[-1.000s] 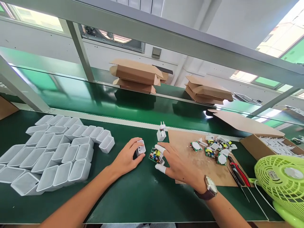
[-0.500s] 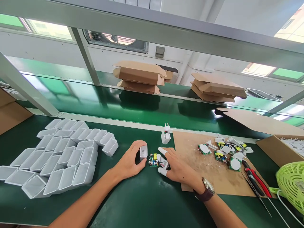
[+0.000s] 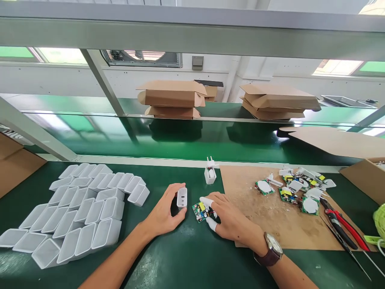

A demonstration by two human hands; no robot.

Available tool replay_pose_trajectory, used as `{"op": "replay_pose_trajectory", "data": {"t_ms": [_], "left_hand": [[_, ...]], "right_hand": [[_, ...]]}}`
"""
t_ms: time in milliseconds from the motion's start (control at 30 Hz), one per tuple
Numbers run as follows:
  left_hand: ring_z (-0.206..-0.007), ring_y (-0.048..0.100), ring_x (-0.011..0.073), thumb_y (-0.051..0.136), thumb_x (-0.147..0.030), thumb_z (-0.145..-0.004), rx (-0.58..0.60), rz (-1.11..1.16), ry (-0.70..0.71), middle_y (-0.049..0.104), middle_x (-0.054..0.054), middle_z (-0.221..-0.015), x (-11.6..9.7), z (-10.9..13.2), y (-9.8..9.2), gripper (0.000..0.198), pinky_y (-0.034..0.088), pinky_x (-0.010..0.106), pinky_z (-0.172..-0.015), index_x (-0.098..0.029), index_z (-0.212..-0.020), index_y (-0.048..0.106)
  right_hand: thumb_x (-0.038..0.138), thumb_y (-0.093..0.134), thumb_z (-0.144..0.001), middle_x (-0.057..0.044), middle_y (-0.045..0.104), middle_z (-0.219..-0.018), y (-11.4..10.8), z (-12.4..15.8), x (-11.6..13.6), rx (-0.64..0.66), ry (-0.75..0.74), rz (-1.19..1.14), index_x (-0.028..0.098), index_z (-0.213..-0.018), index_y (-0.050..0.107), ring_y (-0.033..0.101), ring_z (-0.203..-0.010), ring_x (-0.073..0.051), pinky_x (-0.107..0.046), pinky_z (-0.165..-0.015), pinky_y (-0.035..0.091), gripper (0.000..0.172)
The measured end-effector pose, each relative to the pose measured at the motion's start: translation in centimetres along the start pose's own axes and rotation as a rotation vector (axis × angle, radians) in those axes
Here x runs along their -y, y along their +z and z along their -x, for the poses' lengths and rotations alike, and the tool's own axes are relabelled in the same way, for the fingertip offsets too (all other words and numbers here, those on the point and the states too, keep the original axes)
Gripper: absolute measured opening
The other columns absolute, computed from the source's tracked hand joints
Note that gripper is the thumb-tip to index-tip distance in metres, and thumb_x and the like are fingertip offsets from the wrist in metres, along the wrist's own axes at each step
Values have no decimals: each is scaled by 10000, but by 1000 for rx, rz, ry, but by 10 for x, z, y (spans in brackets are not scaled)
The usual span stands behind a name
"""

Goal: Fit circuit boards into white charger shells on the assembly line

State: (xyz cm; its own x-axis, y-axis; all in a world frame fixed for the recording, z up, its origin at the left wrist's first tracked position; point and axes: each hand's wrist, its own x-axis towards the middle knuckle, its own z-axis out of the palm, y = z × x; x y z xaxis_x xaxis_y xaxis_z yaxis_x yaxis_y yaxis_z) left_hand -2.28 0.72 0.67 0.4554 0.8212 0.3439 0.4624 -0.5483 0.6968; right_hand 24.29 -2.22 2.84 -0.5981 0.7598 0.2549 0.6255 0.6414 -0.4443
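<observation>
My left hand (image 3: 167,212) is closed around a white charger housing (image 3: 182,197) that stands on the green table, its end with two small port slots facing up. Just to the right, my right hand (image 3: 225,212) pinches a circuit board (image 3: 199,211) with a yellow part between thumb and forefinger, both in white finger covers. The board's right part is hidden under those fingers. Behind the hands stands another white housing (image 3: 210,176), open at the top, with a two-pin plug piece and inner parts sticking out.
Many open white housings (image 3: 87,216) stand in rows at left. On a brown board (image 3: 240,192) at right lie several circuit boards (image 3: 309,204), pliers (image 3: 339,224) and tweezers (image 3: 345,245). A green fan (image 3: 380,220) is at the right edge. Cardboard boxes (image 3: 174,96) sit behind.
My right hand has closed on the circuit board, which is now turned at an angle. My left hand stays on the housing. The camera view has levelled and shifted.
</observation>
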Motion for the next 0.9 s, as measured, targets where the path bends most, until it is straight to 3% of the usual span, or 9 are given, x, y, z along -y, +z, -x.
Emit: {"op": "replay_pose_trajectory", "data": {"t_ms": [167,300,367,433,500,567,667,767,900], "left_hand": [[-1406,511,291,588,-88,-819,25,90,-21,485,145,-1517,3,4,3,793,446,516,-1180,-264,-1535,295],[-1196,653,252,681,-191,-861,-90,41,-127,605,105,-1347,8,5,12,720,538,489,-1067,-291,-1497,357],[-1067,680,243,804,-279,-796,-89,-2,-181,606,101,-1305,8,5,12,818,587,471,-967,-296,-1493,376],[-1054,677,252,902,-352,-700,-10,6,-195,556,131,-1392,6,4,7,993,602,457,-925,-298,-1526,353],[-1181,646,290,928,-417,-667,102,41,-163,500,150,-1492,2,3,0,1041,573,466,-996,-295,-1536,368],[-1253,622,298,885,-455,-730,218,87,-132,554,120,-1470,-1,2,-6,890,540,457,-1050,-301,-1492,452],[-1091,693,256,838,-480,-782,299,115,-133,689,61,-1261,-6,-1,-6,652,587,391,-927,-298,-1351,578],[-989,691,237,858,-480,-757,169,27,-91,700,54,-1140,-9,-2,3,555,589,362,-831,-256,-1204,616],[-1017,662,253,850,-451,-771,-72,-155,69,695,74,-1110,-11,-1,16,520,556,394,-887,-236,-1171,597]], "right_hand": [[67,597,-818,-114,652,-1146,2,-5,2,-253,-23,5,218,-1313,508,628,-1039,-280,-473,-855,609,525],[117,593,-878,-137,641,-1202,3,-8,4,-410,-32,32,216,-1387,438,636,-1088,-289,-477,-868,615,541],[144,590,-907,-143,642,-1199,6,-8,3,-458,-24,70,214,-1417,416,646,-1097,-297,-486,-868,617,543],[165,595,-925,-143,642,-1199,8,-7,0,-484,2,86,221,-1434,408,653,-1105,-302,-490,-866,620,545],[178,603,-932,-147,640,-1206,9,-5,0,-515,23,75,221,-1442,405,655,-1116,-304,-490,-867,621,549],[184,614,-932,-143,642,-1197,8,-5,1,-533,5,40,223,-1451,399,654,-1125,-299,-485,-876,620,564],[186,636,-923,-129,652,-1188,6,-4,7,-525,-68,-5,235,-1485,370,651,-1125,-287,-475,-891,617,624],[165,637,-913,-140,647,-1211,6,-3,13,-551,-87,51,229,-1517,335,639,-1134,-300,-493,-892,613,679],[143,632,-889,-160,651,-1210,8,-3,21,-533,-115,132,186,-1487,368,620,-1140,-322,-531,-923,595,656]]}}
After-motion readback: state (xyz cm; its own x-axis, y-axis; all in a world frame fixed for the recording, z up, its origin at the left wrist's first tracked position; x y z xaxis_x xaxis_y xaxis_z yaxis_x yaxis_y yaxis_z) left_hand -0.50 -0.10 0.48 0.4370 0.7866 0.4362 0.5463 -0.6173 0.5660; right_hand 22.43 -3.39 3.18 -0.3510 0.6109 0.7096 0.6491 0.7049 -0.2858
